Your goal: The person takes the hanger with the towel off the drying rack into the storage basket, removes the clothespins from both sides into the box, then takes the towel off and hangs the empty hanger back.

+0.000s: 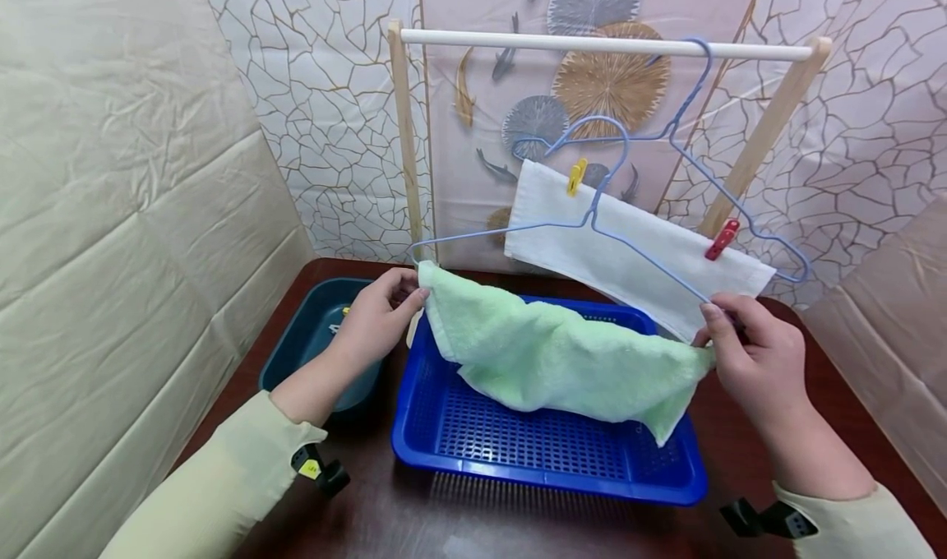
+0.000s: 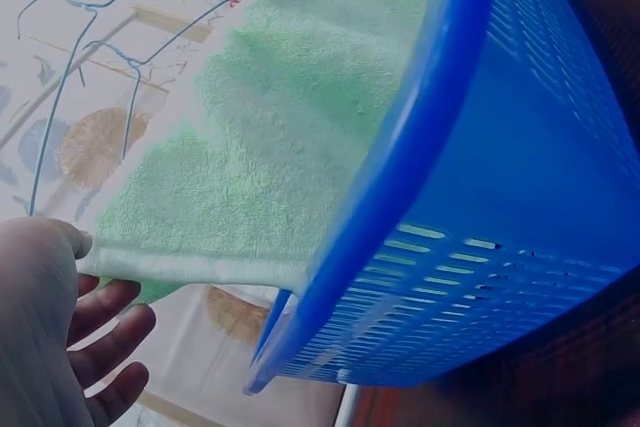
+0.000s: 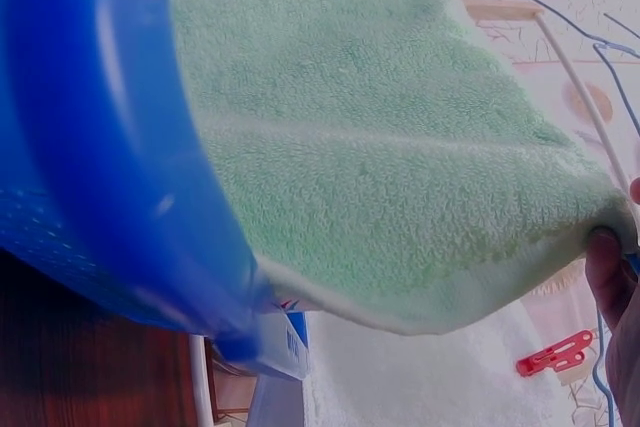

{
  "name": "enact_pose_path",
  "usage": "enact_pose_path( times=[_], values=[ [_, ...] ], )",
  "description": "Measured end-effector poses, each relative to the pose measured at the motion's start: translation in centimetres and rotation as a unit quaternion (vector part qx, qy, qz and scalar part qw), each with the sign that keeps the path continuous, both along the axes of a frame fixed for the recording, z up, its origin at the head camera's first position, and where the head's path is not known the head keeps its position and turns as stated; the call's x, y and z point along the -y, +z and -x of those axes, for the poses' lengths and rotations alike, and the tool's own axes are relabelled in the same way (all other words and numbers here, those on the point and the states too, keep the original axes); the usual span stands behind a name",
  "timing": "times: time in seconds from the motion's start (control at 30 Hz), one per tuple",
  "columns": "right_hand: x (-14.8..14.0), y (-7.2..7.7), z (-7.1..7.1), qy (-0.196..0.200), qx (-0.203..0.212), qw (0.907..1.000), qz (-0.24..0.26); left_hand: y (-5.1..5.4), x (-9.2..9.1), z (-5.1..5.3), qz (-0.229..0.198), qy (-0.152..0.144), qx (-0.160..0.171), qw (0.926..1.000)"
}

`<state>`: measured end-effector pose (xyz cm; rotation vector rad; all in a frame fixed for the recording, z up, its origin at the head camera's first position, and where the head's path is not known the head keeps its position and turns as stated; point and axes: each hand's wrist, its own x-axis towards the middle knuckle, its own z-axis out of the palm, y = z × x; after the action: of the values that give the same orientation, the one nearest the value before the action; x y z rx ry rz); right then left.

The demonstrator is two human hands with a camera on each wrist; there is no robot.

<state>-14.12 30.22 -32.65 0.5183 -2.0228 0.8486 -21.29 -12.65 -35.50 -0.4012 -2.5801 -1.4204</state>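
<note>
A light green towel (image 1: 562, 353) hangs from a blue wire hanger (image 1: 510, 228), spread between both hands above a blue basket (image 1: 547, 481). My left hand (image 1: 377, 316) pinches the towel's left corner between thumb and fingers, close to the hanger's left end; the left wrist view shows that hemmed corner (image 2: 200, 265) under the thumb. My right hand (image 1: 762, 358) pinches the towel's right corner together with the hanger's right end. The hanger's hook stands upright, apart from the rail. The bar along the hanger's bottom is hidden by the towel.
Behind, a white towel (image 1: 629, 251) hangs on a second blue hanger (image 1: 695, 99) from a white rail (image 1: 533, 39), held by a yellow clothespin (image 1: 577, 177) and a red clothespin (image 1: 722, 239). A dark green basin (image 1: 277, 362) with small items stands at left on the brown table (image 1: 355, 510).
</note>
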Motion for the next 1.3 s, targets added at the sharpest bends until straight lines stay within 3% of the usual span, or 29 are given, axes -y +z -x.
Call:
enact_pose_path(
  times=[0.37, 0.73, 1.3],
  values=[
    [0.0, -0.2, 0.0, 0.002, 0.000, 1.0000, -0.002, -0.1, 0.2, -0.3, 0.038, 0.014, -0.002, 0.9992],
    [0.2, -0.1, -0.1, 0.003, -0.003, 1.0000, -0.003, -0.2, 0.5, -1.0, 0.058, 0.008, 0.006, 0.9983],
    [0.3, -0.2, -0.1, -0.003, 0.007, 0.9999, -0.007, -1.2, 0.3, -1.6, 0.094, 0.001, -0.017, 0.9954]
  ],
)
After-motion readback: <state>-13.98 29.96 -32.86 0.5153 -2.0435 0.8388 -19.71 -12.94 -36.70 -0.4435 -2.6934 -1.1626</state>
